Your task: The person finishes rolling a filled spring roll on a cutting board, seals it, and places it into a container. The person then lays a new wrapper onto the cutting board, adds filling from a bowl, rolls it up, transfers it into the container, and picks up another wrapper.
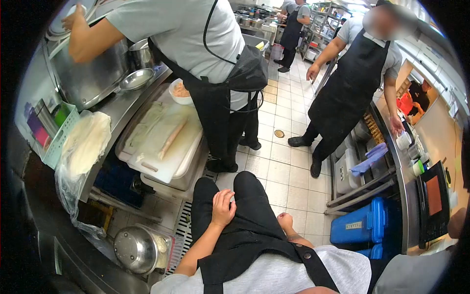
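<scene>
My left hand (223,209) rests on my black-clad left thigh with its fingers bent together. A small greyish bit shows at its fingertips, too small to name. Beside my other thigh my right hand (285,222) is curled closed, its inside hidden. Nearest on the left is a white cutting board (169,169) on a large tub; a long pale roll (173,137) lies on it beside translucent sheets (145,125). Behind them sits a white bowl (181,93) of orange-pink filling, close to a co-worker's apron.
A co-worker (196,44) in a black apron reaches over a large steel pot (90,68). Another person (350,83) stands right of the tiled aisle. Flat pale sheets in plastic (85,142) hang at the counter edge. A steel bowl (136,249) and blue bin (357,223) stand low.
</scene>
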Tool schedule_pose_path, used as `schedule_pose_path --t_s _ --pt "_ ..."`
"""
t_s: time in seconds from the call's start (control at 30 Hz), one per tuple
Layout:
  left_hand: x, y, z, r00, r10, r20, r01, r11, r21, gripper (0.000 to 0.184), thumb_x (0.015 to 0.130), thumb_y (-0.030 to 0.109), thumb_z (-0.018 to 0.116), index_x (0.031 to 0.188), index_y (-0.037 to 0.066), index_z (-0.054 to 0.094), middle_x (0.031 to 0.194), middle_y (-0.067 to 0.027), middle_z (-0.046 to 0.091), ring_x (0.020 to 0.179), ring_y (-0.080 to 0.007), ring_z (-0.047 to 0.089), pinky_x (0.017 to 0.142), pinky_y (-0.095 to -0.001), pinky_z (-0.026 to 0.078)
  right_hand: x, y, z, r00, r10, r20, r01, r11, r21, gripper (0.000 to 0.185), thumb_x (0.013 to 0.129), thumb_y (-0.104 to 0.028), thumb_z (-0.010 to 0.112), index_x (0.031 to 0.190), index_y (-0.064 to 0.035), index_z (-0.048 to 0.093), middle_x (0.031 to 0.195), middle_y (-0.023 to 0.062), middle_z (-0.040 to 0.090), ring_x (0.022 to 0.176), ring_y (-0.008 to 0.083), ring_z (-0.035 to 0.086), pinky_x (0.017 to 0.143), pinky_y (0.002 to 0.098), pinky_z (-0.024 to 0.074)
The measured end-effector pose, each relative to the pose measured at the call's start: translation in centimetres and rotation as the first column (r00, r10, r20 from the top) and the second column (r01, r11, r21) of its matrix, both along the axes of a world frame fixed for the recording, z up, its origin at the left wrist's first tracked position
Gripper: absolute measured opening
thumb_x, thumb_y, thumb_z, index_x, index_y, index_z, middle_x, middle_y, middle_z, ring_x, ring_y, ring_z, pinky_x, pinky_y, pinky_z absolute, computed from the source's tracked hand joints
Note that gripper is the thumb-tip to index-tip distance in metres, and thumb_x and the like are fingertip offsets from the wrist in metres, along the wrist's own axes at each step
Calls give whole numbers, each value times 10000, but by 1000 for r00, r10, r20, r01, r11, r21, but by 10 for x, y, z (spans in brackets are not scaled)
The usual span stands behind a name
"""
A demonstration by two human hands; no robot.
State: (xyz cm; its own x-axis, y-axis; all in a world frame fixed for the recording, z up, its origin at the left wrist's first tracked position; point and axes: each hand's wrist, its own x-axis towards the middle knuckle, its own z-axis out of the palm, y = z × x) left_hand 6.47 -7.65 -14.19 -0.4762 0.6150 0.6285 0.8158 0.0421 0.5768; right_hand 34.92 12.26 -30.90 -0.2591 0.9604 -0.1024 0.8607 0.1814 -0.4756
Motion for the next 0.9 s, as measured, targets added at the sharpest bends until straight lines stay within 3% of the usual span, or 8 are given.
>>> schedule_pose_path --t_s 0.5,0.9 --pt "-2 -1 -2 1000 -5 -9 5 1000 -24 383 804 70 665 1178 56 588 1204 -140 564 1155 -329 545 1028 -475 404 3 3 -15 998 50 42 -51 999 15 187 768 -200 637 800 -52 746 776 230 688 751 394 688 723 462 552" --pt "-5 -4 0 1000 -26 0 26 1000 8 345 797 59 653 1136 48 589 1170 -136 578 1128 -326 557 997 -458 418 3 6 -16 998 44 51 -39 994 -100 210 780 -211 631 836 -44 747 812 226 700 802 382 699 748 457 550"
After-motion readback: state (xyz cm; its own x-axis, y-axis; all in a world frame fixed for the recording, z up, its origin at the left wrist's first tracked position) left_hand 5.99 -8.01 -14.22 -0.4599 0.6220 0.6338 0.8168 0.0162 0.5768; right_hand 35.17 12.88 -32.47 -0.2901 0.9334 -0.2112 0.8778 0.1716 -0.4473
